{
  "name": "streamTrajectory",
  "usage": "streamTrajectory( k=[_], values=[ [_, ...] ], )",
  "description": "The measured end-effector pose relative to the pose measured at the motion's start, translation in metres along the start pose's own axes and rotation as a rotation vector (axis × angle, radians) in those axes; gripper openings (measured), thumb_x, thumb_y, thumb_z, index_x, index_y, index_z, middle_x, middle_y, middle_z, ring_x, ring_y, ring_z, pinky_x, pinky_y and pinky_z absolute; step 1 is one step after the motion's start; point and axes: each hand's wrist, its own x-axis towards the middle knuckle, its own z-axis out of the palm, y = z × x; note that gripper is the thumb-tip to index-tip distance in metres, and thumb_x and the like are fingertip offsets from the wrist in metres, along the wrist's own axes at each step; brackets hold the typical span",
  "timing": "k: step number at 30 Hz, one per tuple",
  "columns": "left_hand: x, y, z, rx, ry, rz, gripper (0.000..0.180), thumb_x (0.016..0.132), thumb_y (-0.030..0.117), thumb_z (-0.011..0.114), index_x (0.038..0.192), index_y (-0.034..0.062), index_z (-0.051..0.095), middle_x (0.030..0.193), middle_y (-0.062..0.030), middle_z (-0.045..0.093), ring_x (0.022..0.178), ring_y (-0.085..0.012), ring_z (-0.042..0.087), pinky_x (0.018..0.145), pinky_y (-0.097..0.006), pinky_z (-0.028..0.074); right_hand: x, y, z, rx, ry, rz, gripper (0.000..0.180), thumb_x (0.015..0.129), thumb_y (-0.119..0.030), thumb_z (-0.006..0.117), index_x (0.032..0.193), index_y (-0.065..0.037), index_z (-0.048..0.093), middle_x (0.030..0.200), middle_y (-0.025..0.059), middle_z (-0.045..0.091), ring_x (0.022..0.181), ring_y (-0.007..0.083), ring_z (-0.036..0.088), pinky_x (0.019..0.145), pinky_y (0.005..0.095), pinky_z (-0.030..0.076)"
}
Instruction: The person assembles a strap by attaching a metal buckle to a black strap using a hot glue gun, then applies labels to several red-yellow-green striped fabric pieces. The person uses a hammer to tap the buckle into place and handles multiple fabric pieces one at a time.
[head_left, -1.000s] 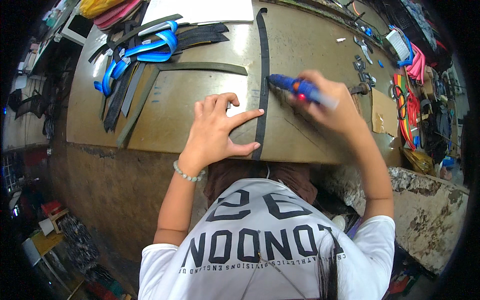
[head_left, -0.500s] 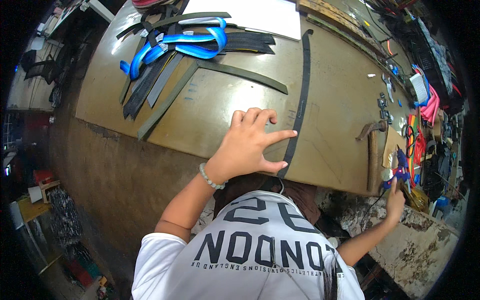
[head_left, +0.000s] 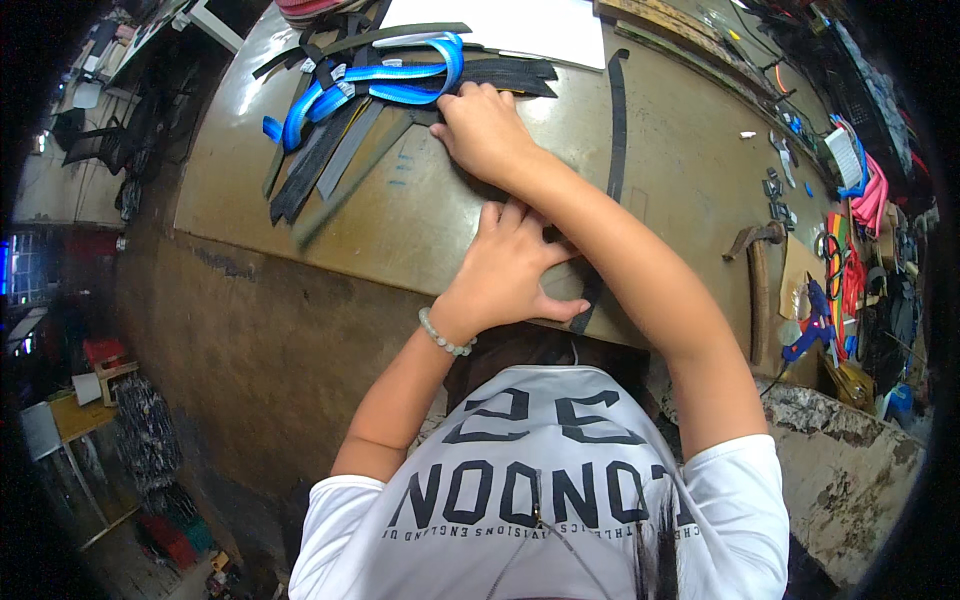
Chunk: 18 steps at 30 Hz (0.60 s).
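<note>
1. At the upper left of the frame, black straps (head_left: 293, 195) and a grey strip (head_left: 348, 155) fan down over the table (head_left: 690, 150).
2. Beside them, an olive strip (head_left: 355, 180) slants from the lower left up to my right hand.
3. Just above, a blue strap (head_left: 405, 72) lies looped across the pile.
4. Near upper centre, my right hand (head_left: 485, 130) has its fingers bent at the olive strip's upper end; I cannot tell whether they grip it.
5. Around the centre, my left hand (head_left: 505, 265) is spread open, palm down, thumb tip at the black strip's lower end; my right forearm partly covers its index finger.
6. Right of centre, that black strip (head_left: 617, 130) runs up the table, crossed by my right forearm.
7. Toward the right, a hammer (head_left: 758, 300) lies near a blue glue gun (head_left: 818, 322).
</note>
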Motion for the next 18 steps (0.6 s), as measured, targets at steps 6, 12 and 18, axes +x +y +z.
streamTrajectory(
  k=[6, 12, 18],
  values=[
    [0.002, 0.000, -0.001, -0.097, 0.023, 0.024, 0.062, 0.067, 0.055, 0.077, 0.125, 0.0330, 0.068, 0.115, -0.0078, 0.053, 0.114, -0.0313, 0.045, 0.097, -0.045, 0.033, -0.016, 0.014, -0.077, 0.541, -0.018, -0.188, 0.022, 0.088, -0.009, 0.070, 0.108, -0.001, 0.065, 0.091, 0.0093, 0.068, 0.081, 0.0189, 0.063, 0.076, 0.0333, 0.053],
    [0.005, 0.005, -0.005, -0.090, -0.033, -0.017, 0.060, 0.066, 0.052, 0.078, 0.123, 0.0336, 0.069, 0.115, -0.0077, 0.052, 0.114, -0.0284, 0.046, 0.096, -0.044, 0.033, -0.096, 0.043, -0.161, 0.956, 0.084, 0.055, 0.032, 0.097, -0.019, 0.063, 0.125, -0.003, 0.063, 0.084, 0.0033, 0.066, 0.069, 0.0050, 0.058, 0.058, 0.0207, 0.047],
    [0.007, 0.006, -0.007, -0.099, -0.013, -0.007, 0.061, 0.065, 0.050, 0.080, 0.122, 0.0330, 0.070, 0.117, -0.0088, 0.054, 0.114, -0.0283, 0.047, 0.095, -0.043, 0.035, -0.157, 0.062, -0.097, 0.997, 0.111, 0.781, 0.031, 0.095, -0.027, 0.068, 0.112, -0.001, 0.068, 0.063, -0.0003, 0.062, 0.049, 0.0037, 0.049, 0.046, 0.0197, 0.040]
  ],
)
